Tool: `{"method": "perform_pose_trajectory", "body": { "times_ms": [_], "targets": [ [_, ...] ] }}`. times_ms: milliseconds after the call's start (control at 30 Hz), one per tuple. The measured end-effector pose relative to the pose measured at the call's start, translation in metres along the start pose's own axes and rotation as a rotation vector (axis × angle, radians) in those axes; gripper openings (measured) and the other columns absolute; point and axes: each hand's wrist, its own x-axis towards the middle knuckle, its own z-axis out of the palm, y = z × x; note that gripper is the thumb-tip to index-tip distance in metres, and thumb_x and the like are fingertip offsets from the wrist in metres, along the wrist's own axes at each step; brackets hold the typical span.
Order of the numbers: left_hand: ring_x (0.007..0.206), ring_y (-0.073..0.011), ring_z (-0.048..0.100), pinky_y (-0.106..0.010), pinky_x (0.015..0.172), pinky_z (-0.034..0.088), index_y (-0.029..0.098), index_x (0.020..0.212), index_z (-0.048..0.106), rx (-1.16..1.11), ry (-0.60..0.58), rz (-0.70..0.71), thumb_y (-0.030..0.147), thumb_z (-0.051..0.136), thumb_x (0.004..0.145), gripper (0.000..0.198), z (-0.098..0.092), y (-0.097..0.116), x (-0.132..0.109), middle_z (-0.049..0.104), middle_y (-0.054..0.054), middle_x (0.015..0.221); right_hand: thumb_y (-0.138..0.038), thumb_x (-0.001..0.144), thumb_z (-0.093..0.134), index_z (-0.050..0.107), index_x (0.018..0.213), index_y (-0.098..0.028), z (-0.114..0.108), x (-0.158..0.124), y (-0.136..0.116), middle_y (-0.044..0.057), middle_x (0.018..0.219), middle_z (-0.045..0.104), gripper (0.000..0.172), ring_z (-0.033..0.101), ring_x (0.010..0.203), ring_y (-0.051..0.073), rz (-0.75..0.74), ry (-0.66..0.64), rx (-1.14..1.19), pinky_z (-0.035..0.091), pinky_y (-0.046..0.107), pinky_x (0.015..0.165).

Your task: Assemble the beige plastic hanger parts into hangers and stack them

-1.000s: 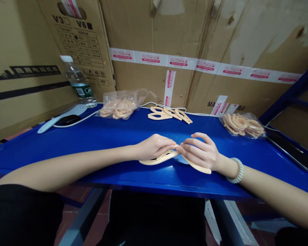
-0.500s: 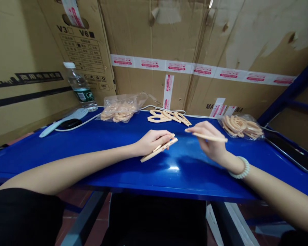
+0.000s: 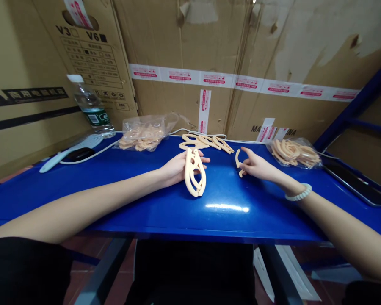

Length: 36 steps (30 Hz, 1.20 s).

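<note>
My left hand [image 3: 178, 166] grips the upper end of a peach plastic oval frame piece [image 3: 195, 178], which stands on edge over the blue table [image 3: 114, 190]. To its right, my right hand [image 3: 257, 166] pinches a thin curved peach strip [image 3: 238, 161] between thumb and fingers. A white bead bracelet [image 3: 300, 193] is on my right wrist. Just behind both hands lies a small pile of the same peach frames [image 3: 206, 143].
A clear bag of peach parts [image 3: 142, 134] lies at the back left, another bag [image 3: 294, 152] at the back right. A water bottle [image 3: 90, 108], a pale handheld device [image 3: 71, 151] with a white cable, cardboard boxes [image 3: 209, 55] behind, a dark tray [image 3: 357, 182] at right.
The two parts were held together near the table's front, then pulled apart. Both hands have moved toward the back, the left now standing the oval frame on edge, the right carrying the thin strip.
</note>
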Motion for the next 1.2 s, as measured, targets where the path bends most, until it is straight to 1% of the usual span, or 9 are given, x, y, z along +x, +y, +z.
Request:
{"method": "perform_pose_trajectory", "body": {
  "times_ms": [400,533,600,667,767,867,1033,1133,1200],
  "targets": [
    [0.075,-0.0165,0.070,-0.029,0.073,0.056,0.013,0.095,0.068,0.019,0.009,0.015,0.000,0.056,0.084,0.021,-0.001,-0.004,0.002,0.075,-0.008,0.088,-0.015,0.090,0.055,0.042,0.147,-0.010,0.003,-0.002,-0.011,0.000,0.063,0.069,0.058,0.067,0.059,0.021,0.068,0.031,-0.316,0.048,0.028,0.061],
    [0.075,-0.0160,0.069,-0.029,0.073,0.056,0.012,0.094,0.070,0.012,0.024,0.014,-0.001,0.055,0.085,0.022,0.001,-0.002,0.001,0.074,-0.008,0.087,-0.022,0.092,0.056,0.051,0.141,-0.015,0.002,-0.003,-0.009,0.005,0.073,0.071,0.050,0.068,0.066,0.024,0.042,0.156,-0.518,0.047,0.029,0.060],
    [0.074,-0.0160,0.069,-0.028,0.072,0.056,0.012,0.094,0.070,0.004,0.039,0.011,-0.002,0.055,0.084,0.023,0.003,-0.002,0.001,0.074,-0.008,0.085,-0.022,0.094,0.053,0.053,0.139,-0.017,0.005,-0.008,-0.016,0.005,0.076,0.071,0.045,0.068,0.069,0.024,-0.074,0.243,-0.530,0.048,0.030,0.062],
    [0.072,-0.0155,0.069,-0.027,0.070,0.056,0.012,0.094,0.071,0.003,0.046,0.012,-0.002,0.055,0.083,0.024,0.003,-0.002,0.001,0.072,-0.007,0.081,-0.020,0.097,0.051,0.053,0.137,-0.017,0.013,-0.018,-0.030,0.007,0.088,0.072,0.041,0.069,0.077,0.023,-0.337,0.285,-0.444,0.052,0.032,0.067],
    [0.066,-0.0146,0.067,-0.026,0.069,0.055,0.011,0.097,0.073,0.028,0.036,0.022,0.000,0.057,0.082,0.025,0.003,-0.003,0.001,0.070,-0.005,0.074,-0.020,0.101,0.050,0.055,0.137,-0.017,0.031,-0.038,-0.058,0.014,0.115,0.069,0.036,0.066,0.100,0.025,-0.809,0.229,-0.442,0.055,0.038,0.081],
    [0.067,-0.0151,0.067,-0.027,0.070,0.055,0.010,0.101,0.073,0.052,0.021,0.020,0.001,0.059,0.083,0.025,0.002,-0.005,0.001,0.071,-0.006,0.076,-0.017,0.103,0.049,0.061,0.130,-0.018,0.047,-0.052,-0.077,0.014,0.120,0.069,0.029,0.062,0.111,0.028,-1.057,0.143,-0.610,0.052,0.042,0.089],
    [0.074,-0.0200,0.071,-0.032,0.075,0.058,0.010,0.105,0.069,-0.027,0.065,0.042,0.025,0.057,0.097,0.021,0.001,-0.007,0.003,0.074,-0.010,0.081,-0.020,0.106,0.049,0.066,0.123,-0.016,0.053,-0.053,-0.076,0.012,0.121,0.069,0.024,0.057,0.120,0.026,-1.074,0.042,-0.593,0.049,0.041,0.098],
    [0.078,-0.0242,0.073,-0.038,0.079,0.059,0.009,0.105,0.066,-0.005,-0.002,0.029,0.048,0.053,0.100,0.042,0.000,-0.009,0.003,0.075,-0.014,0.087,-0.019,0.106,0.050,0.067,0.122,-0.016,0.051,-0.049,-0.072,0.012,0.119,0.070,0.023,0.057,0.119,0.024,-1.060,0.047,-0.570,0.050,0.040,0.097],
    [0.081,-0.0236,0.072,-0.036,0.082,0.058,0.009,0.108,0.065,0.115,-0.062,0.075,0.048,0.062,0.095,0.041,0.000,-0.013,0.001,0.075,-0.013,0.091,-0.018,0.106,0.050,0.067,0.121,-0.018,0.051,-0.049,-0.071,0.011,0.117,0.070,0.023,0.058,0.119,0.024,-1.055,0.058,-0.566,0.049,0.041,0.097]
  ]
}}
